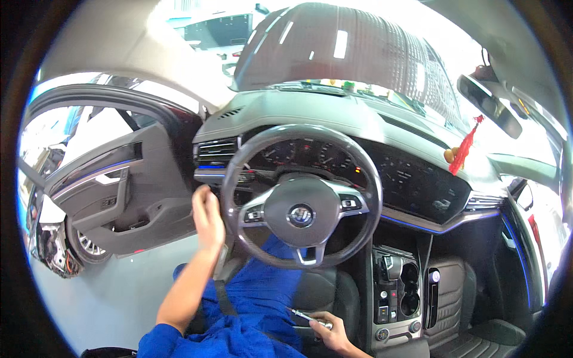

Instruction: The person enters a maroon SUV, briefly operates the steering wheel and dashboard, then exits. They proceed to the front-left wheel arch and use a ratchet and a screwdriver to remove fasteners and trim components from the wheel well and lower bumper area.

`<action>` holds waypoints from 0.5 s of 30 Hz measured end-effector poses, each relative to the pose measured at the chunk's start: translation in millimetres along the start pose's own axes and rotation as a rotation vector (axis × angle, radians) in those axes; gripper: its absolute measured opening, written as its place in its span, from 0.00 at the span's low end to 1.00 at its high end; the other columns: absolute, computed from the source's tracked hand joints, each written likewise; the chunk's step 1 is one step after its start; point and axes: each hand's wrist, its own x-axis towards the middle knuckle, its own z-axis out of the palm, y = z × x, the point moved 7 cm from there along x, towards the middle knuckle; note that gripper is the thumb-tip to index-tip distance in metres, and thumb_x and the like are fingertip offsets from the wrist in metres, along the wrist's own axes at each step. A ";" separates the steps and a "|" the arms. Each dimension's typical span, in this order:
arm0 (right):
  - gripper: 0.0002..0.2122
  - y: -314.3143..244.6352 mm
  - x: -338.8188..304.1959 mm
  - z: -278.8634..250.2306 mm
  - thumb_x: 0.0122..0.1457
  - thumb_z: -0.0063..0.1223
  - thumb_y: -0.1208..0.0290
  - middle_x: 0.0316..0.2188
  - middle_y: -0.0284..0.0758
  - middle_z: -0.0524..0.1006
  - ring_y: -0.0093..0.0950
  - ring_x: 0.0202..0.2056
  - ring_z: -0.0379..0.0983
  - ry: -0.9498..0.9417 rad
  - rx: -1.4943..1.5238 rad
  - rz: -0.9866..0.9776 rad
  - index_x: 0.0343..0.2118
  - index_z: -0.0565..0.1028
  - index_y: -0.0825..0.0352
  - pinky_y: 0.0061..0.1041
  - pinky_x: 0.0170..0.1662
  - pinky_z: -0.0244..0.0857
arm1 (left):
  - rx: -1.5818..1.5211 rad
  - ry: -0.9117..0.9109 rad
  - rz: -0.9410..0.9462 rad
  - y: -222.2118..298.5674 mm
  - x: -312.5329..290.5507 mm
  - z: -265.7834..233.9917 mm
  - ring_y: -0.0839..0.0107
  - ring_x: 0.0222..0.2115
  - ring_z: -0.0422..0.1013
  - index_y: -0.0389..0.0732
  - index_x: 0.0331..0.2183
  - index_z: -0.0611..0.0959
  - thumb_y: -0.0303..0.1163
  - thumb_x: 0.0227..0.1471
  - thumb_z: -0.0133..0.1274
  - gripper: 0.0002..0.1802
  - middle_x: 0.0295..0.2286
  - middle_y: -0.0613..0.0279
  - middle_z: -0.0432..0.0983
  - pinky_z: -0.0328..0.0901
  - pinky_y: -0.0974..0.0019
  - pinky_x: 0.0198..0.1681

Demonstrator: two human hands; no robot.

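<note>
My left hand point(209, 219) is raised just beside the left rim of the steering wheel point(375, 197), its fingers stretched upward and holding nothing that I can see. Whether it touches the rim or the dash edge behind it, I cannot tell. Low over my lap, my right hand point(334, 334) is closed around a slim screwdriver point(302, 314). The metal shaft points left, toward my blue-clad thigh, while most of the handle is covered by the fingers. Behind the wheel, the instrument cluster point(310, 154) shows a few lit warning lamps.
The driver's door point(95, 185) stands wide open on the left. A centre console point(397, 292) with cup holders lies to my right, below a large dark screen point(421, 191). A red tassel point(464, 152) hangs near the mirror point(489, 104). The raised hood point(334, 48) blocks the view ahead.
</note>
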 end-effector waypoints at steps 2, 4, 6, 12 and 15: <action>0.16 7.6 5.0 -10.9 0.63 0.61 0.65 0.24 0.28 0.74 0.16 0.23 0.67 -0.002 0.133 0.021 0.48 0.77 0.72 0.19 0.26 0.61 | -0.060 -0.122 -0.196 -36.8 39.6 24.2 0.58 0.50 0.68 0.32 0.50 0.76 0.45 0.71 0.36 0.25 0.47 0.48 0.74 0.59 0.59 0.58; 0.16 10.9 8.6 -24.7 0.63 0.61 0.64 0.23 0.27 0.73 0.15 0.23 0.66 0.054 0.137 0.029 0.47 0.78 0.71 0.18 0.26 0.60 | 0.078 -0.172 -0.025 -32.9 56.7 43.5 0.61 0.49 0.69 0.33 0.48 0.78 0.48 0.71 0.35 0.28 0.46 0.51 0.76 0.59 0.60 0.58; 0.16 13.4 6.5 -39.1 0.63 0.61 0.62 0.22 0.26 0.72 0.14 0.23 0.66 0.090 0.109 0.028 0.47 0.78 0.70 0.18 0.25 0.59 | -0.245 -0.128 -0.249 -39.6 57.5 53.5 0.63 0.52 0.68 0.33 0.54 0.76 0.55 0.70 0.35 0.35 0.51 0.52 0.74 0.58 0.60 0.60; 0.17 26.6 -0.6 -72.9 0.64 0.60 0.59 0.24 0.26 0.74 0.16 0.26 0.68 0.139 0.246 0.008 0.47 0.78 0.68 0.19 0.31 0.63 | 0.003 -0.021 -0.077 0.7 70.3 57.8 0.64 0.46 0.70 0.34 0.50 0.77 0.55 0.71 0.31 0.34 0.44 0.56 0.75 0.62 0.60 0.55; 0.17 25.9 3.1 -78.7 0.64 0.60 0.59 0.30 0.30 0.77 0.18 0.32 0.71 0.186 0.235 -0.142 0.47 0.78 0.69 0.22 0.38 0.67 | 0.023 -0.035 -0.040 1.5 79.2 61.0 0.62 0.49 0.70 0.33 0.55 0.75 0.54 0.71 0.30 0.35 0.49 0.53 0.74 0.62 0.61 0.56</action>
